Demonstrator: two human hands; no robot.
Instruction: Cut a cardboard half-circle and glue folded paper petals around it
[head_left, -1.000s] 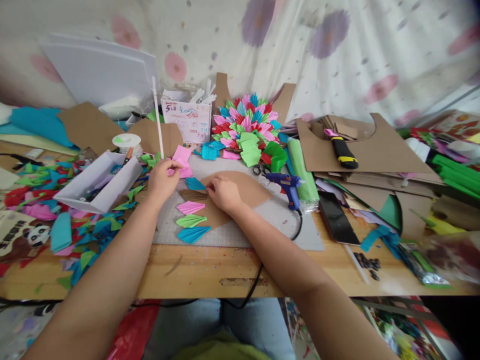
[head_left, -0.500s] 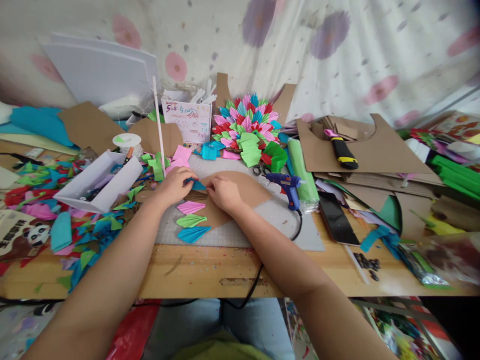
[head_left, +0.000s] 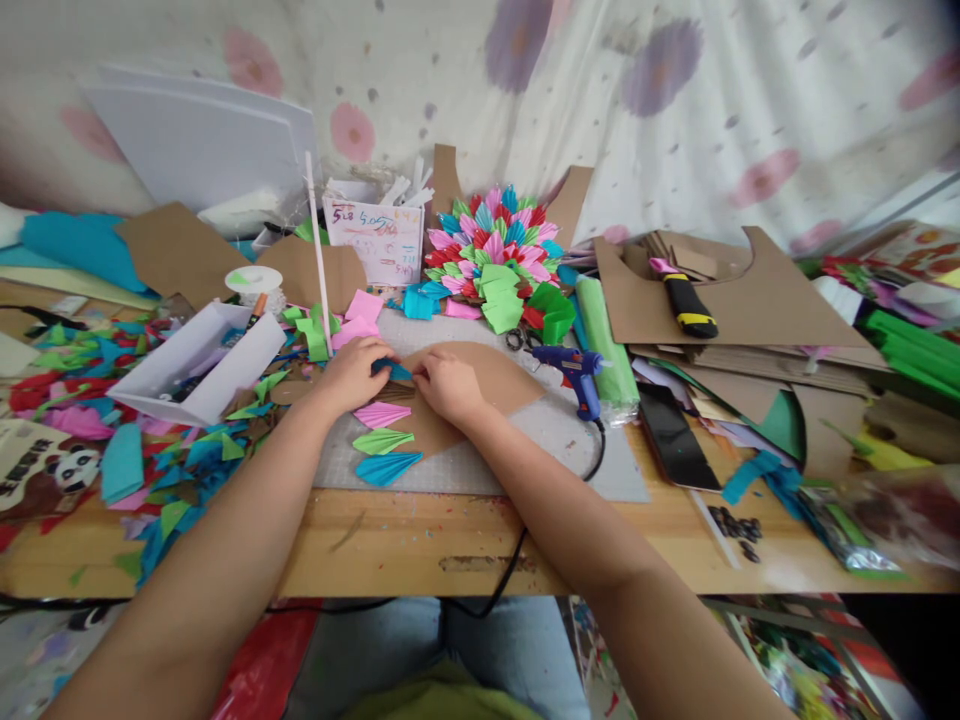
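Note:
A blue pleated paper petal [head_left: 396, 371] lies at the upper left edge of a brown cardboard piece [head_left: 499, 385]. My left hand [head_left: 354, 375] grips its left end with bent fingers. The fingers of my right hand [head_left: 448, 384] are pinched at its other end, over the cardboard. Below them a pink petal [head_left: 381, 415], a green petal [head_left: 382, 441] and a second blue petal [head_left: 388, 467] fan out along the cardboard's left edge. Under all this is a grey cutting mat [head_left: 480, 478].
A blue glue gun [head_left: 574, 372] with a black cord rests right of the cardboard, beside a green roll [head_left: 604, 335]. Further right lie a phone [head_left: 676, 437] and a cutter [head_left: 688, 305]. A white box [head_left: 199, 375] and paper scraps crowd the left; a colourful petal-covered piece [head_left: 491, 240] stands behind.
My left hand's fingers have shifted slightly at the blue petal. My right hand stays in nearly the same place, and the things around are unmoved.

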